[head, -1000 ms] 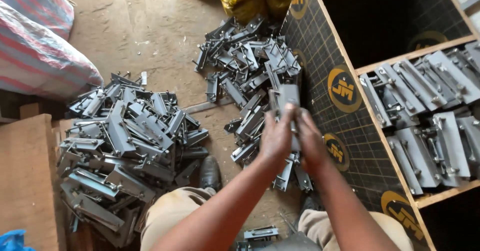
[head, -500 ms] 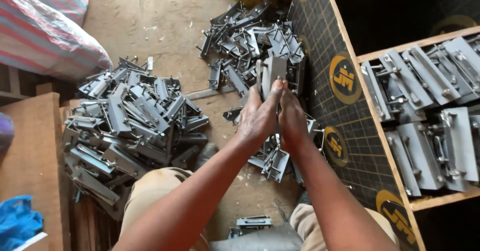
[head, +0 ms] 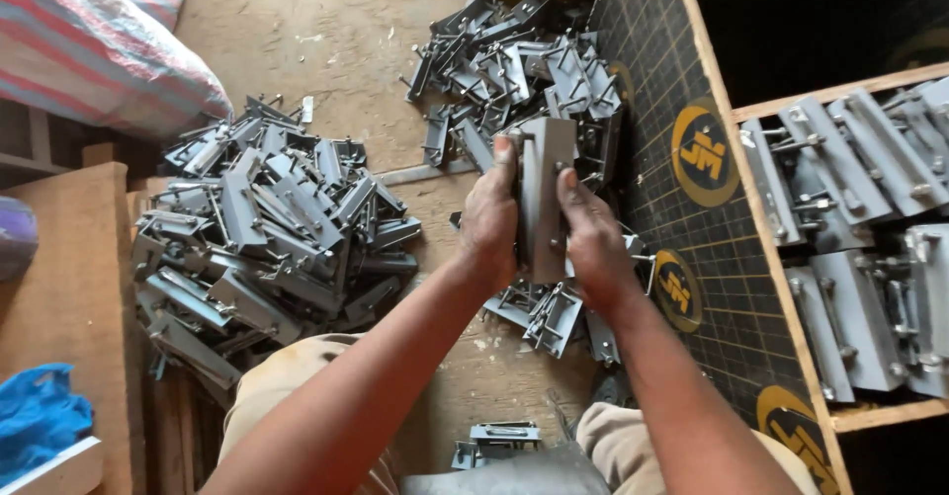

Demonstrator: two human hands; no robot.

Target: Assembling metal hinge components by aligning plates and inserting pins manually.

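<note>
Above the dirt floor, between two heaps of grey metal brackets, left hand and right hand held one upright bracket, fingers closed on its sides, beside a dark gridded crate wall.

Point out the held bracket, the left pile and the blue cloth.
Held bracket (head: 546,194), head view, its flat grey face.
Left pile (head: 262,233), head view, middle of the heap.
Blue cloth (head: 40,421), head view, its centre fold.
</note>
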